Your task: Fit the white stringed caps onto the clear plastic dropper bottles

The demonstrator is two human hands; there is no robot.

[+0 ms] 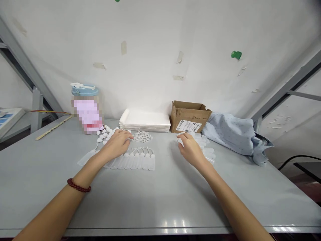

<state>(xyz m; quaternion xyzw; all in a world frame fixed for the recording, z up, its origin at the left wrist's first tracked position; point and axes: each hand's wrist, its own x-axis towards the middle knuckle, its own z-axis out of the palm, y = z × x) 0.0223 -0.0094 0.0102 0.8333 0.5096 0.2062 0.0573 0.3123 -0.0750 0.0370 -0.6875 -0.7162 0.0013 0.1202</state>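
Note:
My left hand (pixel 117 143) hovers at the left end of a heap of white cords (pixel 142 136), its fingers bent and thumb apart. I see nothing held in it. Below it lies a row of clear plastic sleeves or tags (pixel 140 161) with white looped cords at their tops, partly covered by my forearm. Small white pieces (pixel 103 134) are piled beyond the hand. My right hand (pixel 190 147) is beside another group of clear plastic pieces (pixel 208 154) and hides part of them. Its fingers are curled loosely, with the thumb apart and nothing visible between.
A stack of white sheets or pouches (pixel 146 122) and an open cardboard box (pixel 190 117) stand against the wall. Pale blue cloth (pixel 230 134) lies at right. A blue-lidded container (pixel 85 90) stands at back left, near a thin wooden strip (pixel 54 128) on the grey table (pixel 160 204).

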